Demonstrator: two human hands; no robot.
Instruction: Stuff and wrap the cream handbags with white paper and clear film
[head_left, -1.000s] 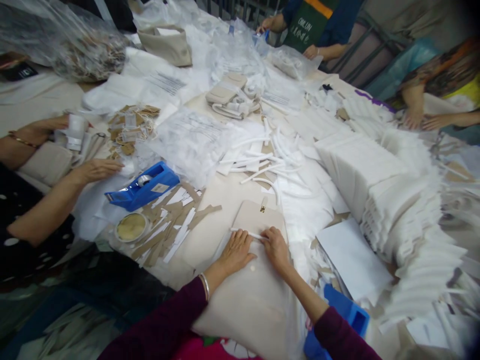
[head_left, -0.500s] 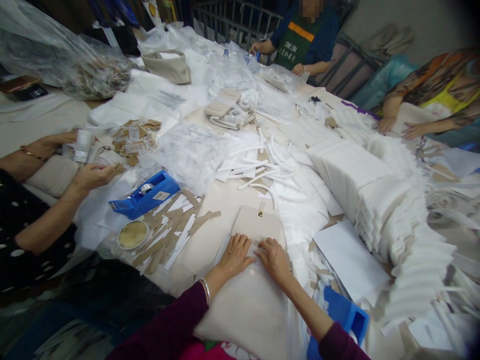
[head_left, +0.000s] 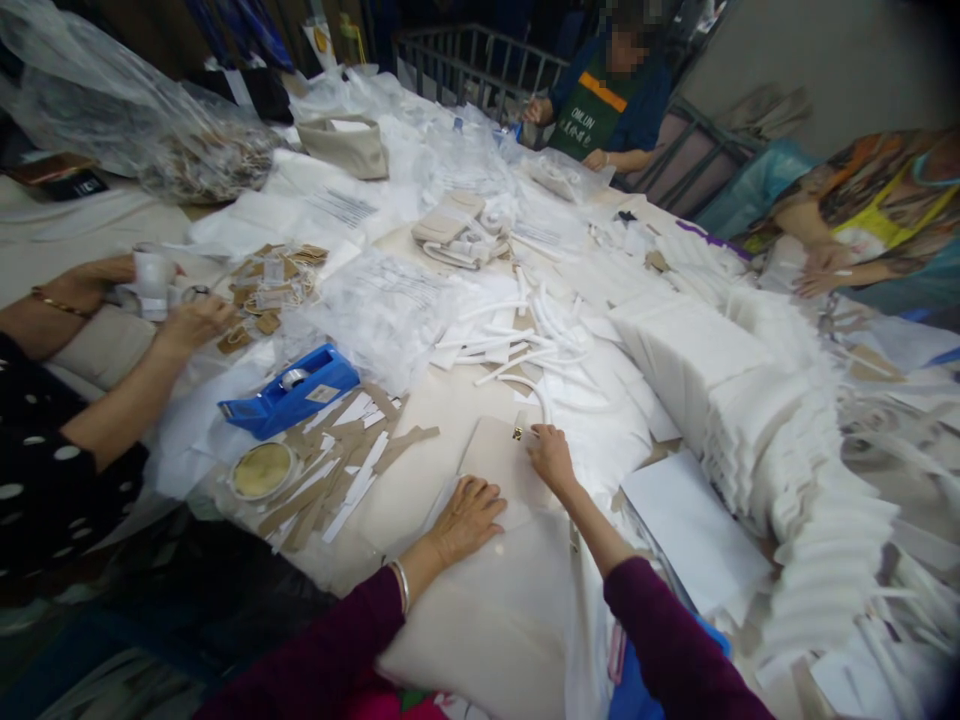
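A beige handbag (head_left: 487, 450) lies in front of me, its small gold clasp (head_left: 518, 432) at the far end. A thin translucent sheet (head_left: 525, 500) seems to cover part of it. My left hand (head_left: 469, 520) rests flat on the bag's left side, fingers stretched out. My right hand (head_left: 551, 458) is at the far right edge, just beside the clasp, with its fingers curled together. What those fingertips hold, if anything, is hidden. The pale near part of the bag (head_left: 480, 630) reaches toward my lap.
Left of the bag lie paper strips (head_left: 349, 465), a round tin (head_left: 262, 470) and a blue tape dispenser (head_left: 292, 390). White tubes (head_left: 517, 345) lie beyond it. Stacked white foam sheets (head_left: 697, 370) and white paper (head_left: 694, 525) are at right. Co-workers' hands (head_left: 187, 325) work nearby.
My right hand has moved forward from the bag's middle to beside the clasp, and its fingers have curled in. My left hand has stayed on the bag and lies flatter.
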